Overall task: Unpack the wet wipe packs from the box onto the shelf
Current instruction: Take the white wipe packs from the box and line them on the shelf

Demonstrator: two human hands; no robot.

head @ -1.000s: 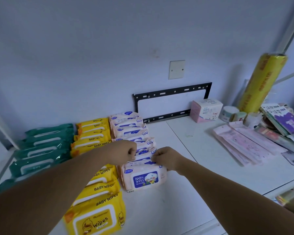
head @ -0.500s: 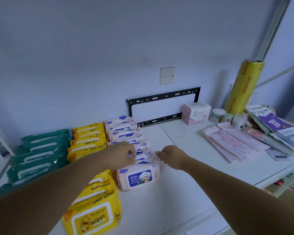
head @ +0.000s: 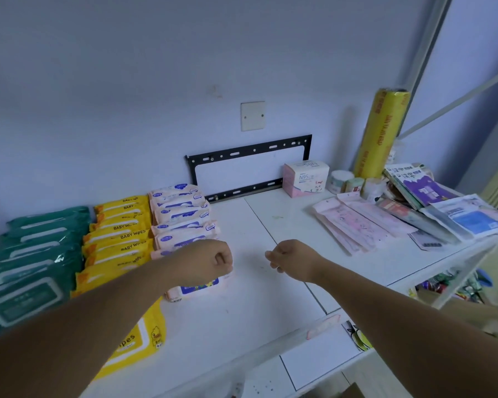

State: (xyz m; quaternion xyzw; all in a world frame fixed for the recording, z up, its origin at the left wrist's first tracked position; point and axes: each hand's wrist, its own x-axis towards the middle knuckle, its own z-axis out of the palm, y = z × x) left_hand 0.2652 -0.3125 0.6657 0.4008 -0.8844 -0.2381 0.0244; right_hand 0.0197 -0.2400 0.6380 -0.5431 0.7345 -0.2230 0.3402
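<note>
On the shelf [head: 256, 311]: a smooth, hard white board with a thin seam running front to back. Three rows of soft wipe packs lie on its left part, from the wall toward the front edge.
Pink packs [head: 181, 219]: glossy plastic pillows with blue oval labels, overlapping like tiles. They form the right-hand row, just beside the yellow one.
Front pack [head: 197, 290]: the nearest of the pink row. Only its lower face with a blue panel shows, and the left hand hides the rest.
Yellow packs [head: 121, 234]: crinkly film printed "BABY WIPES", with white lid flaps. The left forearm crosses the nearest ones.
Green packs [head: 32, 254]: dark teal film with pale rounded lids, in the leftmost row. The frame edge cuts off their left ends.
Left hand [head: 210, 261]: fingers curled into a fist over the front pack, with nothing seen in it. I cannot tell whether it touches the pack.
Right hand [head: 291, 258]: fingers curled in and holding nothing, above bare shelf to the right of the pink row and apart from the left hand.
Roll [head: 381, 133]: a tall cylinder of shiny yellow film, standing slightly tilted at the back right.
Carton [head: 305, 178]: a small pink-and-white card box marked N95, by the wall.
Bracket [head: 250, 152]: a flat black metal frame with slots, fixed to the wall.
Sachets [head: 354, 222]: flat pink packets fanned out on the right, their print too small to read.
Under the shelf, right: coloured goods, blurred and hard to make out.
</note>
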